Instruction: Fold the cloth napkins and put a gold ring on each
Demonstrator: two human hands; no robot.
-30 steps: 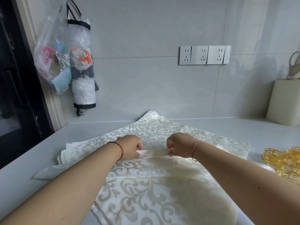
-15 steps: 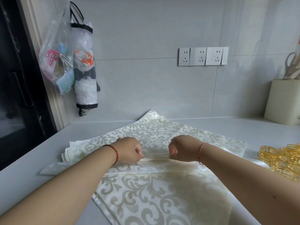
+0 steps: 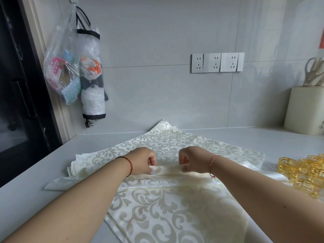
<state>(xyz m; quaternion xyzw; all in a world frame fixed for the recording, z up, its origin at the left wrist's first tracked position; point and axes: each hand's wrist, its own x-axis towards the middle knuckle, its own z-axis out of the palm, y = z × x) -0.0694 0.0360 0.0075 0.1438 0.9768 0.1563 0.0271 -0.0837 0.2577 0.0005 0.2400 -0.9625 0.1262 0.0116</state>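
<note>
Both hands, left (image 3: 143, 160) and right (image 3: 192, 161), grip pinched on napkin (image 3: 168, 168) pleat; folding underway. Next pleat needed; gold rings (image 3: 303, 174) wait at three o'clock.

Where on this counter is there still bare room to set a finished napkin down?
Bare counter runs along the back wall, between the spread napkins and the cream container. Another bare strip lies at the left, between the napkin stack's edge and the dark door. The right is crowded with gold rings.

pale grey counter (image 3: 228, 137) with patterned napkins (image 3: 166, 207), gold rings (image 3: 305, 174), perhaps a cream canister (image 3: 305, 111)
</note>
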